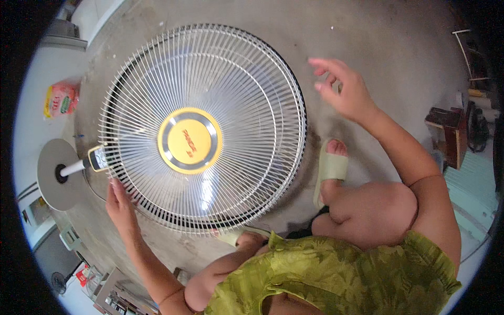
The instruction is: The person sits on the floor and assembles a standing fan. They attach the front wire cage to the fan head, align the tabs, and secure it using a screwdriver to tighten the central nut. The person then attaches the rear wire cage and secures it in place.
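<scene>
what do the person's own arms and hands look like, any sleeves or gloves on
The left grip and right grip are bare hands without gloves, and no watch or bracelet shows at either wrist. No sleeve covers either forearm. The green top has a tonal pattern and a gathered edge beside the right arm. Small details like rings are too blurred to tell.

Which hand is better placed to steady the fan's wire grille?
Probably the left hand: it is right at the edge of the wire grille, though contact is hard to confirm. The right hand is visibly apart from the opposite edge, half curled, with nothing visible in it.
</scene>
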A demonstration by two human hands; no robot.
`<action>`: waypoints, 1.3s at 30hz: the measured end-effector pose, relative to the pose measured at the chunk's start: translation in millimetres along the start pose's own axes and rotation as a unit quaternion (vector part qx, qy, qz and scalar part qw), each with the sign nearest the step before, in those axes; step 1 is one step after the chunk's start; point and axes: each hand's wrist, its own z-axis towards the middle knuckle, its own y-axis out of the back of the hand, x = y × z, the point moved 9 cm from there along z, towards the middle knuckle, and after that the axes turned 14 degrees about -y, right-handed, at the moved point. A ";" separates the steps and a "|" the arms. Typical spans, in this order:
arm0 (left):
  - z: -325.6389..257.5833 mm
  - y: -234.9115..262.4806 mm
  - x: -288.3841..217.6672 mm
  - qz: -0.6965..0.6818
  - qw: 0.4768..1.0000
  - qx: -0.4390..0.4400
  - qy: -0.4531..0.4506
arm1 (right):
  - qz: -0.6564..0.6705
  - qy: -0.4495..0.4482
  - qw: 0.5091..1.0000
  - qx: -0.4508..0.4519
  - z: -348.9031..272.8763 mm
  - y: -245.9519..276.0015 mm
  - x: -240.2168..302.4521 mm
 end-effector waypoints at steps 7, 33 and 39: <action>-0.5 -4.3 -5.5 -0.013 1.000 -0.022 -0.019 | 0.264 -0.320 0.840 0.349 -39.2 -82.0 -64.3; 3.7 3.3 11.7 -0.012 0.989 -0.096 -0.108 | 0.321 -0.334 0.779 0.423 -81.9 -115.7 -55.3; -8.9 4.2 -10.5 0.054 0.983 -0.136 -0.108 | 0.287 -0.322 0.798 0.422 -82.5 -120.9 -36.9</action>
